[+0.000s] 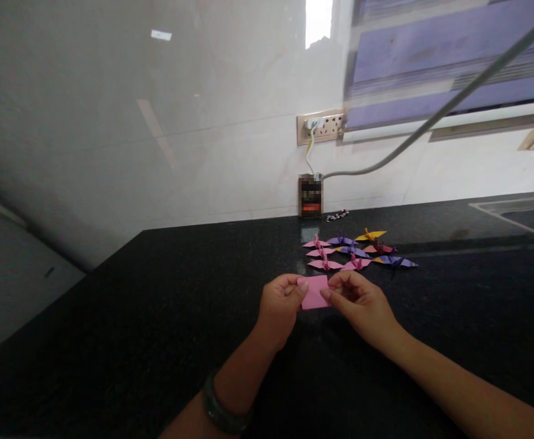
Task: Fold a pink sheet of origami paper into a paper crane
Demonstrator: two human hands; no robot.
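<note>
A small pink square of folded paper (315, 294) is held just above the black countertop. My left hand (281, 308) pinches its left edge, the thumb lying on the front face. At the right edge, the thumb and forefinger of my right hand (362, 305) grip the same paper. Beyond the hands stand several folded paper cranes in loose rows: pink ones (325, 264), purple ones (395, 261), a yellow one (371, 235) and a red one (379, 248). A dark bangle (221, 407) circles my left wrist.
A small dark box (310, 196) with a blurred front leans against the wall, and a beaded strand (338, 216) lies beside it. A white cord runs up to a wall socket (320, 127). A grey cable (413, 134) crosses the upper right. A sink edge (514, 213) shows at far right.
</note>
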